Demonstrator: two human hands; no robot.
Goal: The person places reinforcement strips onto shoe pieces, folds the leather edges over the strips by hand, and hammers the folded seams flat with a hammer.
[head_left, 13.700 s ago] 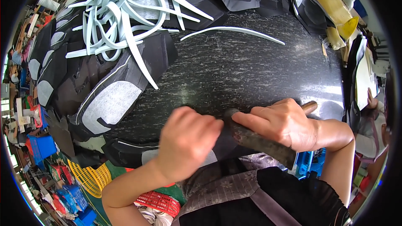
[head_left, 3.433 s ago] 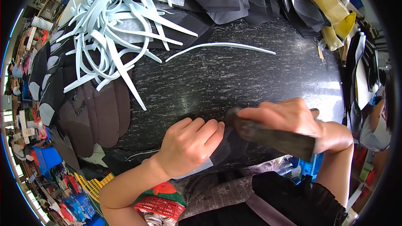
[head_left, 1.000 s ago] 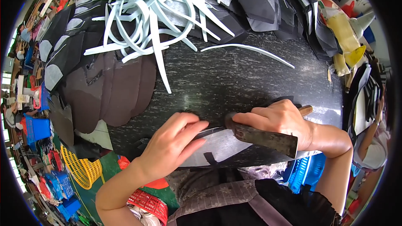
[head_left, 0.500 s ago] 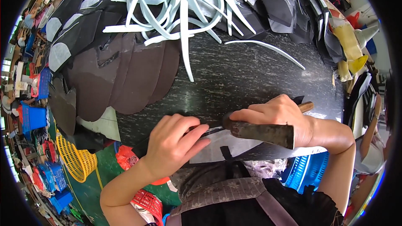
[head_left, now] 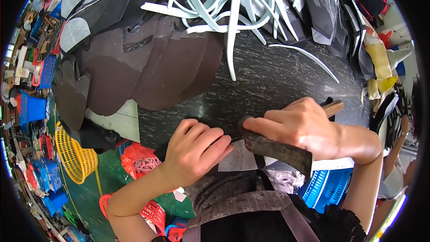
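My right hand [head_left: 304, 127] is wrapped around a hammer [head_left: 282, 153] close to its head. The worn metal head has a rounded end at the left and a long flat peen reaching to the right; the end of its wooden handle sticks out behind the hand. My left hand [head_left: 192, 154] is closed, with its fingertips pressed on a dark piece with a whitish backing [head_left: 230, 159] at the table's near edge. The hammer's rounded end rests at or just above this piece, beside the left fingertips; whether it touches, I cannot tell. The piece is partly hidden beneath both hands.
Pale strips [head_left: 233, 31] lie heaped at the far side of the dark table [head_left: 268, 85], with one loose strip [head_left: 309, 56] nearby. Brown panels [head_left: 156, 71] overlap at the left; black panels [head_left: 121, 6] lie behind. A yellow basket [head_left: 74, 152] and blue basket [head_left: 324, 186] stand below.
The hammer's head has tilted, its peen end now lower. The white-backed piece shows less, and its dark strap has shifted right. The whole view has shifted slightly.
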